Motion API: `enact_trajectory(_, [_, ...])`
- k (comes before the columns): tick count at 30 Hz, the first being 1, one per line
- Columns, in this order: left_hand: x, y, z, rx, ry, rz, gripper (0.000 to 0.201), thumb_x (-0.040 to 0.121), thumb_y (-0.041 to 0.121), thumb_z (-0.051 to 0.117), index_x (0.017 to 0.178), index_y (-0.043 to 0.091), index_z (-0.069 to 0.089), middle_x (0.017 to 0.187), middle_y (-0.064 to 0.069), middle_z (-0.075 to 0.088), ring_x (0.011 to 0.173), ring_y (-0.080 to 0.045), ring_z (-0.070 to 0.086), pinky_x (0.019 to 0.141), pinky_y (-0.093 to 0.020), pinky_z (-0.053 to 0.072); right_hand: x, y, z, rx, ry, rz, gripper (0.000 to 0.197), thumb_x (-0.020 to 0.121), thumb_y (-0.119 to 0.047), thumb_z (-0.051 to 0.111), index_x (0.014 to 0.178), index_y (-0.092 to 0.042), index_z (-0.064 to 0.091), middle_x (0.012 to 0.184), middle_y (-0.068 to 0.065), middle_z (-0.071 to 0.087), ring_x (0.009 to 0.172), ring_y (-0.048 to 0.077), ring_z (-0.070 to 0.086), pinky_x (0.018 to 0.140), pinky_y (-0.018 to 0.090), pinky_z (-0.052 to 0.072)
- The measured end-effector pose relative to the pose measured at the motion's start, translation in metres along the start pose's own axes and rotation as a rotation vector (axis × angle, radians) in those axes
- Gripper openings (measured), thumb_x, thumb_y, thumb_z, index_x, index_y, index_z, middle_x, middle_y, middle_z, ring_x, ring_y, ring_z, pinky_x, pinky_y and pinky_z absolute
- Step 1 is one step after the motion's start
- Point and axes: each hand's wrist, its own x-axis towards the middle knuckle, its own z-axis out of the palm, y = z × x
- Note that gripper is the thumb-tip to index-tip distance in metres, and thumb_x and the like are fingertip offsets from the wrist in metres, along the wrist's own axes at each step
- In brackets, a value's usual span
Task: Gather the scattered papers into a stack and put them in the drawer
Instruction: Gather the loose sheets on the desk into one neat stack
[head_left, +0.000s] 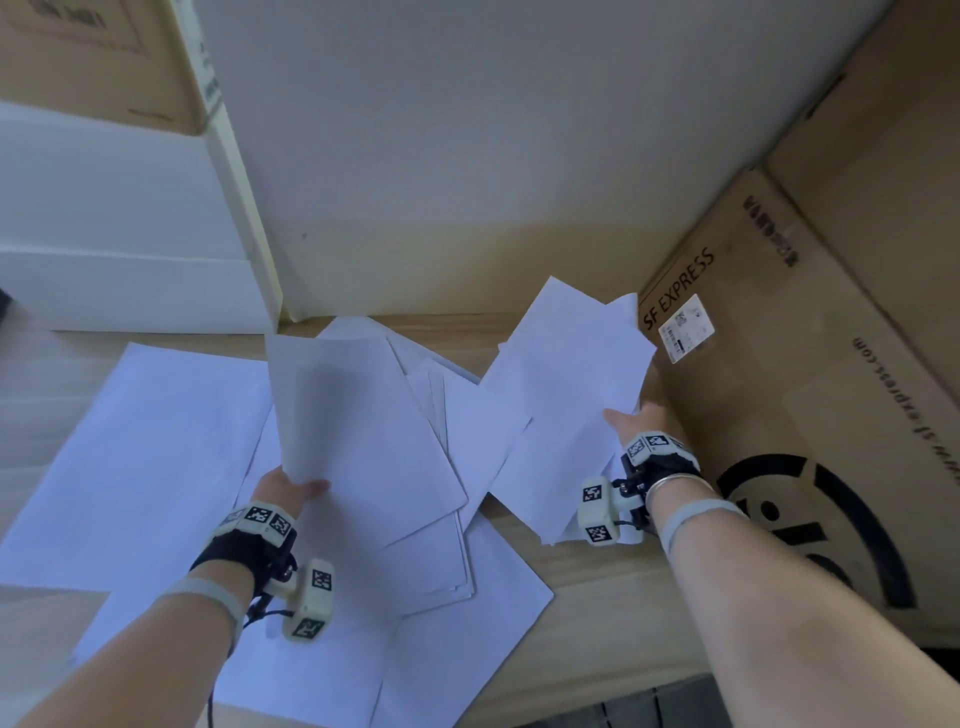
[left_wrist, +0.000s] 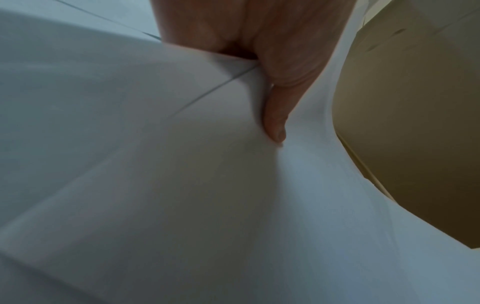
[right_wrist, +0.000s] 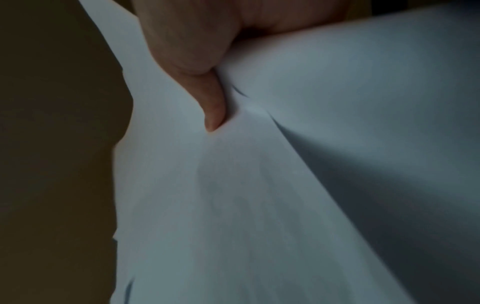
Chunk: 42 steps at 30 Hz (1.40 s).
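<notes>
Several white sheets of paper (head_left: 156, 441) lie spread and overlapping on the wooden floor (head_left: 597, 597). My left hand (head_left: 291, 488) pinches the lower edge of one or more sheets (head_left: 332, 405) and holds them lifted over the pile; in the left wrist view the thumb (left_wrist: 275, 115) presses on the white paper (left_wrist: 182, 185). My right hand (head_left: 636, 423) grips another bunch of sheets (head_left: 566, 395), raised at the right beside a cardboard box. In the right wrist view the thumb (right_wrist: 211, 107) lies on that paper (right_wrist: 259, 205). No drawer interior shows.
A large "SF EXPRESS" cardboard box (head_left: 779, 364) stands close on the right of my right hand. A white cabinet (head_left: 130, 234) stands at the left with a cardboard box (head_left: 93, 57) on top. A pale wall (head_left: 467, 156) closes off the back.
</notes>
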Motion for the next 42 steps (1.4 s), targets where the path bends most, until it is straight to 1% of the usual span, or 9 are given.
enact_trajectory(4, [-0.002, 0.003, -0.002, 0.030, -0.003, 0.013, 0.051, 0.083, 0.010, 0.066, 0.127, -0.010, 0.049, 0.125, -0.031, 0.057, 0.115, -0.042, 0.055, 0.091, -0.040, 0.042, 0.005, -0.016, -0.022, 0.053, -0.011, -0.020, 0.044, 0.085, -0.016, 0.066, 0.121, 0.007, 0.054, 0.125, 0.021, 0.060, 0.112, 0.036, 0.059, 0.099, 0.047, 0.046])
enact_trajectory(10, [-0.004, 0.006, -0.001, 0.054, -0.020, 0.012, 0.051, 0.082, 0.009, 0.066, 0.126, -0.009, 0.050, 0.125, -0.031, 0.057, 0.115, -0.042, 0.054, 0.095, -0.043, 0.042, 0.001, -0.040, -0.029, 0.071, -0.098, -0.083, 0.042, 0.087, -0.009, 0.063, 0.125, 0.007, 0.052, 0.129, 0.021, 0.057, 0.118, 0.036, 0.055, 0.097, 0.040, 0.043])
enact_trajectory(14, [-0.003, 0.008, -0.002, 0.061, -0.046, 0.007, 0.050, 0.083, 0.010, 0.066, 0.127, -0.008, 0.050, 0.125, -0.030, 0.057, 0.115, -0.041, 0.054, 0.092, -0.041, 0.042, -0.013, -0.047, 0.005, -0.101, -0.254, -0.160, 0.039, 0.088, -0.008, 0.061, 0.125, 0.003, 0.055, 0.128, 0.018, 0.059, 0.116, 0.033, 0.057, 0.088, 0.030, 0.042])
enact_trajectory(21, [-0.002, 0.007, -0.001, 0.028, -0.048, 0.022, 0.055, 0.088, 0.032, 0.059, 0.127, -0.006, 0.051, 0.121, -0.028, 0.060, 0.108, -0.038, 0.057, 0.084, -0.036, 0.040, -0.036, -0.051, 0.088, -0.329, -0.444, -0.315, 0.038, 0.083, -0.011, 0.064, 0.120, -0.007, 0.059, 0.121, 0.014, 0.065, 0.108, 0.030, 0.063, 0.091, 0.033, 0.048])
enact_trajectory(25, [-0.002, 0.004, 0.000, 0.018, -0.031, 0.023, 0.057, 0.085, 0.034, 0.063, 0.126, -0.004, 0.052, 0.115, -0.025, 0.062, 0.101, -0.035, 0.059, 0.079, -0.033, 0.041, -0.042, -0.054, 0.119, -0.254, -0.449, -0.366, 0.057, 0.079, -0.021, 0.070, 0.130, -0.013, 0.046, 0.121, 0.002, 0.059, 0.107, 0.021, 0.056, 0.090, 0.029, 0.044])
enact_trajectory(29, [-0.003, 0.000, 0.001, -0.027, -0.027, -0.007, 0.054, 0.083, 0.018, 0.067, 0.128, -0.006, 0.050, 0.129, -0.025, 0.057, 0.118, -0.038, 0.055, 0.096, -0.039, 0.042, -0.036, -0.057, 0.122, -0.238, -0.340, -0.358, 0.023, 0.083, -0.015, 0.067, 0.105, -0.013, 0.060, 0.097, 0.003, 0.061, 0.085, 0.016, 0.053, 0.068, 0.020, 0.040])
enact_trajectory(33, [-0.002, -0.004, 0.001, -0.093, -0.023, -0.023, 0.048, 0.086, 0.014, 0.063, 0.128, -0.006, 0.050, 0.128, -0.027, 0.057, 0.116, -0.040, 0.055, 0.092, -0.038, 0.042, -0.025, -0.050, 0.107, -0.258, -0.224, -0.262, 0.022, 0.088, -0.010, 0.058, 0.109, -0.006, 0.065, 0.112, 0.012, 0.068, 0.101, 0.026, 0.063, 0.085, 0.026, 0.046])
enact_trajectory(38, [0.000, -0.004, 0.003, -0.137, -0.040, -0.024, 0.051, 0.089, 0.022, 0.059, 0.131, -0.004, 0.048, 0.130, -0.027, 0.056, 0.117, -0.039, 0.055, 0.093, -0.037, 0.042, -0.044, -0.032, 0.125, -0.367, -0.363, -0.184, 0.013, 0.093, -0.007, 0.037, 0.100, -0.016, 0.044, 0.095, 0.009, 0.050, 0.084, 0.024, 0.049, 0.072, 0.027, 0.036])
enact_trajectory(42, [-0.002, -0.004, 0.008, -0.115, -0.081, -0.012, 0.055, 0.087, 0.023, 0.063, 0.132, -0.003, 0.047, 0.133, -0.024, 0.054, 0.121, -0.037, 0.052, 0.093, -0.034, 0.040, -0.072, -0.024, 0.163, -0.450, -0.521, -0.213, 0.018, 0.095, -0.015, 0.038, 0.110, -0.011, 0.046, 0.102, 0.012, 0.058, 0.094, 0.028, 0.052, 0.078, 0.029, 0.036])
